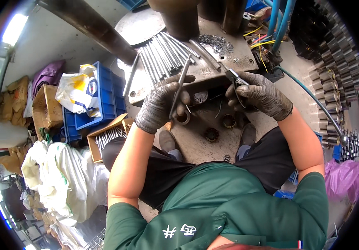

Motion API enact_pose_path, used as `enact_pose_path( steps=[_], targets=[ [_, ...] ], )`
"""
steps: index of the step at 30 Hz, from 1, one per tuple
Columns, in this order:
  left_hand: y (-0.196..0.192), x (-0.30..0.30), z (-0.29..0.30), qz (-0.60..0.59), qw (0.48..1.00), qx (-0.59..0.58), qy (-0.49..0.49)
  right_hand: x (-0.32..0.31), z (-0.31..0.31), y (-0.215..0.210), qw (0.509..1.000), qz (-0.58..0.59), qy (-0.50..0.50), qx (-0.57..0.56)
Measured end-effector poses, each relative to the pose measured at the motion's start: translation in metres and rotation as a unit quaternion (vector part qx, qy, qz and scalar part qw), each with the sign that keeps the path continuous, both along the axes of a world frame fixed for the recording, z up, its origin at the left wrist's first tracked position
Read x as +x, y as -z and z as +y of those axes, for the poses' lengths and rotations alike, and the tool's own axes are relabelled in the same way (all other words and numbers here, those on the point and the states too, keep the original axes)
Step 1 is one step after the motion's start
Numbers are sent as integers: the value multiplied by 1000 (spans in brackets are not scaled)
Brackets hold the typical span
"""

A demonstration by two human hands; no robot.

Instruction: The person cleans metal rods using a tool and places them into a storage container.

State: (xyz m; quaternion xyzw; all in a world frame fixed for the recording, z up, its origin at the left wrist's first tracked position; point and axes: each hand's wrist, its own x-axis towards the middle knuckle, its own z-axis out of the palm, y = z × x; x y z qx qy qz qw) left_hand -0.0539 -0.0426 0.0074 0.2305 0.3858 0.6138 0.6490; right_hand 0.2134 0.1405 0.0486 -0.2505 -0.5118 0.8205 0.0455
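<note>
My left hand point(157, 104), in a dark, worn glove, is closed around a slim metal rod point(182, 79) that slants up toward the bench. Gripped in my gloved right hand point(267, 95) is a pair of pliers point(234, 78), its nose pointing up and left over the bench edge. Whether the jaws hold anything is too small to see. Rod and pliers are apart. Beyond my left hand, several similar rods point(158, 58) lie side by side on the metal bench point(244, 60). A heap of small metal rings point(217, 43) sits farther back.
Blue crates point(110, 91) and an open carton of rods point(100, 143) stand at my left. Thick machine columns point(181, 23) rise behind the bench. Stacked metal cylinders point(331, 79) line the right side. A hose point(308, 93) curves down in front of them.
</note>
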Motion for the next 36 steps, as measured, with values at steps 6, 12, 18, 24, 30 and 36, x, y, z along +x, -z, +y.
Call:
enact_pose_path(
  steps=[6, 12, 18, 24, 30, 36],
  targets=[
    [0, -22, -11, 163, 976, -64, -133, -3, 4, 5, 1000, -4, 24, 11],
    [-2, -64, -10, 418, 852, -140, -284, -4, 8, 14, 999, -14, 37, 33],
    [9, -100, -6, 783, 540, -143, -274, -11, 10, 20, 996, -17, 55, 72],
    [9, -91, 1, 848, 469, -164, -186, -8, 14, 17, 990, -25, 69, 122],
    [7, -84, -5, 850, 466, -139, -201, -4, 27, 16, 981, -10, 123, 152],
    [-7, -53, -13, 820, 535, -158, -128, 1, 49, 23, 959, -4, 174, 223]
  ],
)
